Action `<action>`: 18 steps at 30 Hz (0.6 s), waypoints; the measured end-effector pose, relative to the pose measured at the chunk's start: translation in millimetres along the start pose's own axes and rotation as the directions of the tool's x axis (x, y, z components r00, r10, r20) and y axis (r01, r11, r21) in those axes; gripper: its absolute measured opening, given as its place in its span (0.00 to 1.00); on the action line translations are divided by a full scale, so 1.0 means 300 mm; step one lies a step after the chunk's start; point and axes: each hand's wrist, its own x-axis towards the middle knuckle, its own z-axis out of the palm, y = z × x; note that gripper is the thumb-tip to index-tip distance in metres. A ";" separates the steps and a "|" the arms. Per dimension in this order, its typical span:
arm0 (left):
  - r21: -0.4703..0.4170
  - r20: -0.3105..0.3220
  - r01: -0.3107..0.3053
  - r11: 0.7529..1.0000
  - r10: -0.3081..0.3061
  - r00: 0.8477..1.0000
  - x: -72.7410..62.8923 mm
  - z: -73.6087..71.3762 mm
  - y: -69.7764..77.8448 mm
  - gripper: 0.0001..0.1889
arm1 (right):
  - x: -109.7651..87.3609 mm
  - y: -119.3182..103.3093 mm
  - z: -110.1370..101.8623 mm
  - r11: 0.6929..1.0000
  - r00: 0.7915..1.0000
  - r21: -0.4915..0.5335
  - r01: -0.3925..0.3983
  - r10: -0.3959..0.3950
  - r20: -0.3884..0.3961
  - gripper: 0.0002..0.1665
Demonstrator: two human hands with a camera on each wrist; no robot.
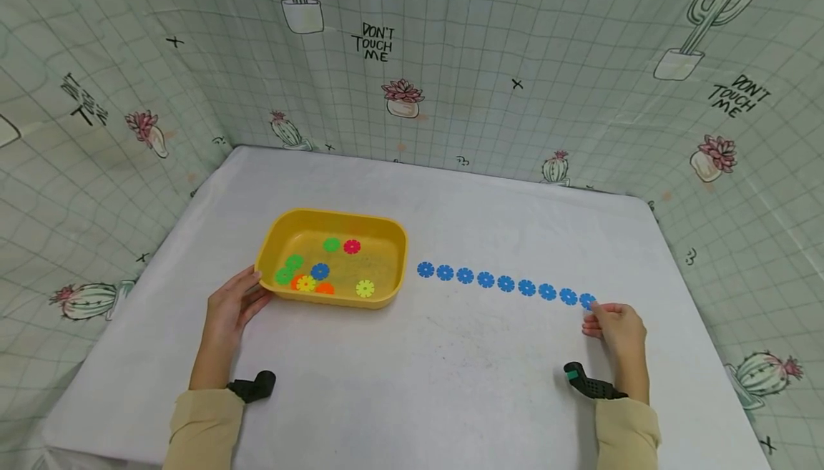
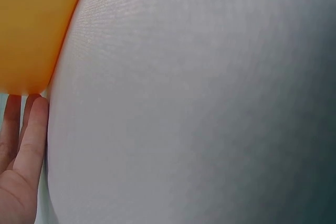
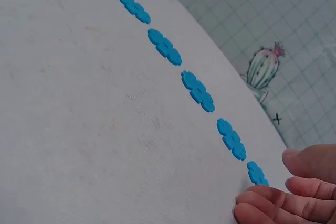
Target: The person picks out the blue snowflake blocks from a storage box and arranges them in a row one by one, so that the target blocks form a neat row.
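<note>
A yellow plastic tray (image 1: 335, 302) stands on the left half of the table. My left hand (image 1: 229, 305) touches its near left corner; in the left wrist view straight fingers (image 2: 32, 135) meet the orange-looking tray wall (image 2: 31, 35). To the tray's right runs a row of several blue flower-shaped discs (image 1: 506, 284), lying flat. At the row's right end my right hand (image 1: 619, 327) has its fingertips at the last blue disc (image 1: 586, 300). In the right wrist view, thumb and fingers are apart, and the fingers (image 3: 262, 200) partly hide that disc (image 3: 256, 173).
Inside the tray lie loose discs: several green and yellow ones, orange ones, a red one (image 1: 352, 247) and a blue one (image 1: 320, 271). A white cloth (image 1: 386, 384) covers the table. Behind and beside it hangs a checked curtain (image 1: 463, 62) with cactus drawings.
</note>
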 end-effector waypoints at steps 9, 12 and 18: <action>-0.001 -0.006 0.004 1.000 -0.004 1.000 -0.002 0.004 0.004 0.34 | -0.089 -0.019 0.040 0.980 0.993 -0.155 0.121 -0.122 0.005 0.29; -0.002 -0.014 0.009 1.000 -0.009 1.000 -0.002 0.005 0.003 0.34 | -0.125 -0.038 0.058 0.967 0.986 -0.197 0.164 -0.162 0.027 0.32; 0.014 -0.019 0.003 1.000 -0.002 1.000 0.001 0.007 0.002 0.34 | -0.080 0.002 0.115 0.922 0.943 -0.196 0.334 -0.328 0.063 0.33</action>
